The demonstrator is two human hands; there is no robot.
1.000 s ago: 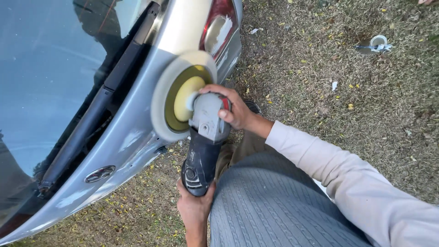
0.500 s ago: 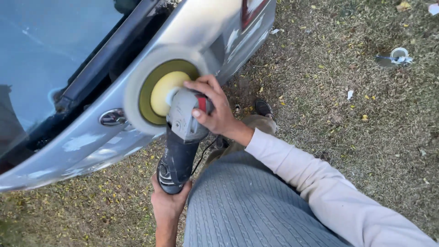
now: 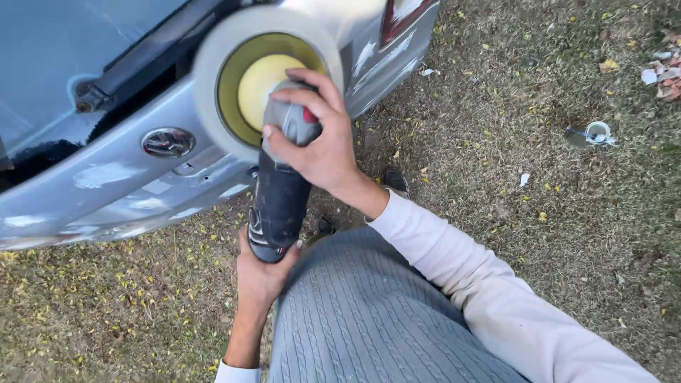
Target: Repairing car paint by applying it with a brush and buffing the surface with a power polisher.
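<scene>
I hold a polishing machine (image 3: 278,202) with a black body and grey head. My right hand (image 3: 318,145) grips its grey head from above. My left hand (image 3: 261,273) holds the rear end of the black body from below. Its round white pad (image 3: 220,50), with a yellow backing disc (image 3: 259,81), rests against the silver-blue rear panel of a car (image 3: 106,177). The panel carries smeared whitish patches and an oval badge (image 3: 168,142). Above it lie the rear window (image 3: 64,50) and a black wiper arm.
A tail light (image 3: 404,14) sits at the car's right corner. Dry grass with yellow leaves surrounds me. A small white cup (image 3: 597,132) lies on the ground at right, with litter scraps (image 3: 663,74) farther off. My shoe (image 3: 394,180) shows below the bumper.
The view has shifted closer to the car's rear panel. The polisher and both hands have moved leftward along the panel, from near the tail light toward the badge.
</scene>
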